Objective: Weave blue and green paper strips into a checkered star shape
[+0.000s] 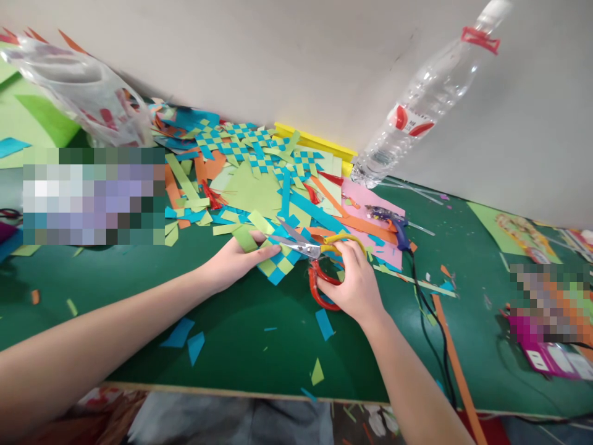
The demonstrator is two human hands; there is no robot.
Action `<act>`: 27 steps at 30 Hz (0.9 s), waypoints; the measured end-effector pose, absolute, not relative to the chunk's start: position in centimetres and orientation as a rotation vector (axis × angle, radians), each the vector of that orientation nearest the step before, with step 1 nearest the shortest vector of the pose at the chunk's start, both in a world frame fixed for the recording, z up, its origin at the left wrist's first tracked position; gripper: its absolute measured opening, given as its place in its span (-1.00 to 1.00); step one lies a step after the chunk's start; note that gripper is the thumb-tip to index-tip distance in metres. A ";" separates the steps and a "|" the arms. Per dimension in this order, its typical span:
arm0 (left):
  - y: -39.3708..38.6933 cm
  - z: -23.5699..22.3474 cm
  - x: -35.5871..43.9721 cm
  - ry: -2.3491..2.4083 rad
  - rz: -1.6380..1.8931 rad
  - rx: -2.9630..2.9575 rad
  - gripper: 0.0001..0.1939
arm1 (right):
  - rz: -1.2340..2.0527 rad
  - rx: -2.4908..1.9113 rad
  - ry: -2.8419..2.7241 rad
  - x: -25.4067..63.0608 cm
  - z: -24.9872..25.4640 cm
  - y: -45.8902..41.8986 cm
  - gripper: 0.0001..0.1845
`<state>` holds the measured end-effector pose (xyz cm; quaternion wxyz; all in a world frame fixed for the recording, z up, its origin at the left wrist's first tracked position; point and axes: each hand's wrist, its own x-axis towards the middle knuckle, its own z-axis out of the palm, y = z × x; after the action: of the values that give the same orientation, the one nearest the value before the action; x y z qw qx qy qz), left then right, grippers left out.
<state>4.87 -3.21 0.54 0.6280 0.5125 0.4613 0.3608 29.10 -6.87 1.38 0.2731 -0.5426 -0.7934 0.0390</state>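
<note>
My right hand (354, 281) grips a pair of scissors (303, 247) by its handles, one loop yellow and one red. The blades are spread apart and point left, over a small woven piece of blue and green paper strips (278, 267). My left hand (241, 256) pinches that woven paper at its left side, thumb on top, close to the blade tips. Loose green strip ends stick up by my left fingers. Behind my hands lies a heap of blue-and-green woven paper pieces (250, 148), with light green sheets (252, 191) beneath.
A large clear plastic bottle (407, 117) stands at the back right. Near it a blue glue gun (401, 232) with a black cord (430, 327) rests on pink paper (352, 210). A clear plastic cup in a bag (92, 93) is back left. Paper scraps (180, 334) litter the green table (259, 352).
</note>
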 end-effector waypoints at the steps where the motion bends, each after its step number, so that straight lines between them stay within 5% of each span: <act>1: -3.2 0.6 4.9 1.065 0.822 1.187 -0.72 | 0.101 -1.453 -2.139 29.1 1.3 -6.9 -0.41; 27: -3.4 1.1 5.1 1.057 0.825 1.128 -0.74 | 0.180 -1.458 -2.080 29.0 1.7 -7.0 -0.47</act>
<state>5.05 -3.37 1.08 0.6403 0.4946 0.4633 0.3616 28.97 -6.95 1.74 0.2932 -0.5474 -0.7809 0.0675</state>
